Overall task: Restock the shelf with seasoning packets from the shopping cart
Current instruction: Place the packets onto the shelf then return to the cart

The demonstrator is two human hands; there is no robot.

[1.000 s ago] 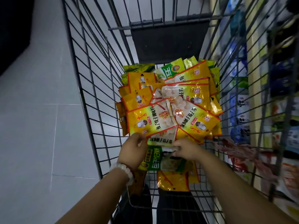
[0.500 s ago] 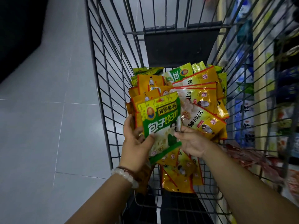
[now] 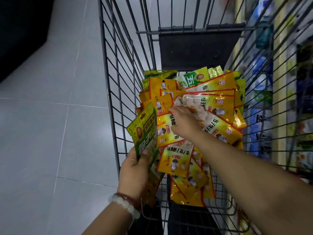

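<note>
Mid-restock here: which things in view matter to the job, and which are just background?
Job:
- green packet, held by left hand
- yellow packets in cart
- right hand, reaching onto them
- shelf

Background:
- tiled floor
- bead bracelet

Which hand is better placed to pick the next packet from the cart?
Right. The right hand is empty, reaching over the yellow packets, while the left hand grips the green packet.
</note>
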